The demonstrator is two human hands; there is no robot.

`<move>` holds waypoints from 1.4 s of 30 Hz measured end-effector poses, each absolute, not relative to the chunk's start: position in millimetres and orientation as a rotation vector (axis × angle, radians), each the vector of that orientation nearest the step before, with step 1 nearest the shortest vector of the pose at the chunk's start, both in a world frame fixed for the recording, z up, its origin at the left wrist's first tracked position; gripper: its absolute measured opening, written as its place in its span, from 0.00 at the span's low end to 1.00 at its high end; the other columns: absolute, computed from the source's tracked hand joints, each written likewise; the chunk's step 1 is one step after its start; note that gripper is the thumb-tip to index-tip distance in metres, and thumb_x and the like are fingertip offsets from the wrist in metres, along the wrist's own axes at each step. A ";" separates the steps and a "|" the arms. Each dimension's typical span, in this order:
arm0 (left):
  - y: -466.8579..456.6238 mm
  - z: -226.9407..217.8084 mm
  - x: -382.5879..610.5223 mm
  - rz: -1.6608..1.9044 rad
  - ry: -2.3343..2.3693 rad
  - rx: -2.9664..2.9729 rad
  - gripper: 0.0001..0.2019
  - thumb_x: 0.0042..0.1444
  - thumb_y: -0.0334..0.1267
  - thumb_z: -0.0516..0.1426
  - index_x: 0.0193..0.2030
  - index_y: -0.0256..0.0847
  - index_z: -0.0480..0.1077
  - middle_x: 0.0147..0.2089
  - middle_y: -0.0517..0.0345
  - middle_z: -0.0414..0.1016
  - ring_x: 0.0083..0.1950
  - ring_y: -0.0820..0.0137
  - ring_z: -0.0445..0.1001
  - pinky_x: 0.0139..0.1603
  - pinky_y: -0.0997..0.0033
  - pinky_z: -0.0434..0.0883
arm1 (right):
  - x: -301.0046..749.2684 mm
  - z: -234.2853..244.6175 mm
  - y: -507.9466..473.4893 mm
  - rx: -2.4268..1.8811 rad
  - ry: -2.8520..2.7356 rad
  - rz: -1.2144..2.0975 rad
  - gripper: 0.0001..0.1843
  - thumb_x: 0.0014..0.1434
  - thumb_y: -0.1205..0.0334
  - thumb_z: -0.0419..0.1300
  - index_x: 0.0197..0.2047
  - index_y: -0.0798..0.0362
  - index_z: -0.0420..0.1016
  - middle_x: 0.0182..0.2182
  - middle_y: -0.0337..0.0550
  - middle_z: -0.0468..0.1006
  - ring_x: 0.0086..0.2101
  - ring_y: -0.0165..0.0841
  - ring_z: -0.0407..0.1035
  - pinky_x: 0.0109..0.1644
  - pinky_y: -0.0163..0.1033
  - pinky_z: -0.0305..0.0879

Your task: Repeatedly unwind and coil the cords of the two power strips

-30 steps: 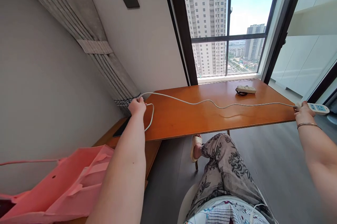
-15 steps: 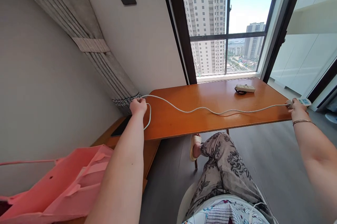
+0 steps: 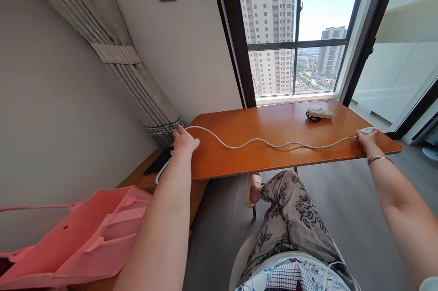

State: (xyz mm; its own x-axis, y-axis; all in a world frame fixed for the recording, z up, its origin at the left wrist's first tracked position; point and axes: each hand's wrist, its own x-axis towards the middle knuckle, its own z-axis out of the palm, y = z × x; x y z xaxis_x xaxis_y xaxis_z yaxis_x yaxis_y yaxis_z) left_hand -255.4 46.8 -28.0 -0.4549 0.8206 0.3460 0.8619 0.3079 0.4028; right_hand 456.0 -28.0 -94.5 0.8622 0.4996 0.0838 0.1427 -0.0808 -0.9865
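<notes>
Arms spread wide. Left hand (image 3: 185,139) lies flat, unclenched, on the cord (image 3: 284,146) at the worktop's (image 3: 273,122) left end; right hand (image 3: 367,137) covers the strip (image 3: 365,130) near the right edge, its grip hidden.

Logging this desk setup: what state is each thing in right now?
white cord: laid slack across the table.
left hand: open, on the cord at the table's left edge.
right hand: flat on the white power strip.
second power strip: lying by the window, untouched.
pink bag: slumped on its side.
curtain: tied back.
</notes>
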 end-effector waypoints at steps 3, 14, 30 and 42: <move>46.4 -33.4 -254.1 -0.681 -2.447 -1.653 0.50 0.47 0.33 0.64 0.74 0.27 0.43 0.74 0.20 0.46 0.72 0.39 0.57 0.69 0.44 0.60 | 453.5 -92.1 -29.7 -1.921 -0.528 0.257 0.30 0.42 0.57 0.74 0.45 0.51 0.66 0.55 0.62 0.69 0.65 0.58 0.55 0.69 0.69 0.44; 48.1 -38.3 -231.9 -0.271 -2.449 -1.895 0.53 0.56 0.43 0.59 0.77 0.31 0.27 0.77 0.29 0.21 0.66 0.38 0.67 0.58 0.48 0.72 | 403.2 -109.6 -26.2 -2.211 -1.215 -0.178 0.30 0.64 0.48 0.51 0.61 0.60 0.71 0.67 0.66 0.60 0.68 0.58 0.45 0.66 0.69 0.44; 64.1 -81.2 -107.7 -0.378 -1.839 -2.399 0.28 0.62 0.35 0.50 0.69 0.34 0.59 0.65 0.39 0.68 0.68 0.54 0.65 0.68 0.55 0.62 | 274.1 -107.2 -36.5 -1.787 -2.271 -0.157 0.20 0.70 0.59 0.49 0.55 0.51 0.79 0.50 0.51 0.79 0.51 0.42 0.70 0.54 0.43 0.61; 52.0 -47.5 -139.6 -0.199 -2.122 -2.133 0.25 0.67 0.45 0.42 0.44 0.38 0.80 0.49 0.39 0.79 0.52 0.51 0.76 0.46 0.58 0.69 | 266.7 -97.3 -24.9 -1.797 -2.210 -0.142 0.16 0.68 0.63 0.52 0.49 0.53 0.82 0.48 0.52 0.80 0.50 0.43 0.69 0.53 0.43 0.61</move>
